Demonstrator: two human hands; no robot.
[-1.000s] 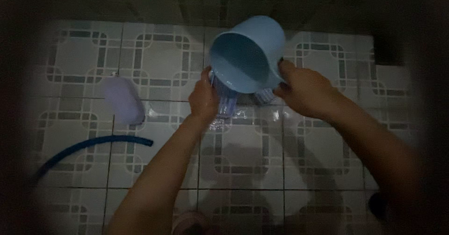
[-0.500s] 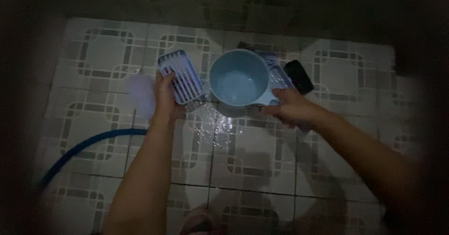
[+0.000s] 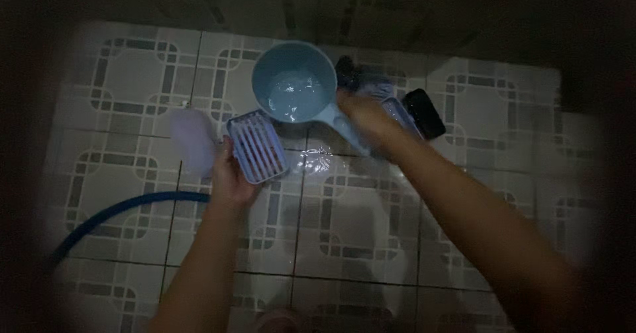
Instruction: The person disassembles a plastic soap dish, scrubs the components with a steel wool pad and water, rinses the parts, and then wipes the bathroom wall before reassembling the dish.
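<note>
Since half a second ago, both hands have shifted: the left hand (image 3: 232, 177) has carried the slotted tray (image 3: 257, 145) down and to the right, so it now sits at about 7 o'clock from the dipper (image 3: 293, 81), and the right hand (image 3: 366, 118) has moved in closer to the dipper's handle (image 3: 344, 126).

Much is hard to read in the dim light. The picture's edges fall into darkness, and the tiled floor (image 3: 358, 227) only shows clearly in the middle. The right hand is blurred, and whether its fingers close round the handle cannot be told; it lies over the handle's far end and hides it. Behind it, a dark flat object (image 3: 425, 112) at 3 o'clock from the dipper and a pale blue piece (image 3: 396, 111) next to it are partly covered by the wrist. A pale blurred lump (image 3: 191, 138) lies just beside the tray at its 9 o'clock; its kind cannot be made out. A blue hose (image 3: 126, 207) curves off toward 8 o'clock and is lost in shadow.

The left hand grips the tray from below, thumb on its lower left edge, fingers hidden under it. The tray's long axis runs from 11 to 5 o'clock, slots facing up. The dipper stands mouth up on the floor, water inside, handle pointing to 5 o'clock.
</note>
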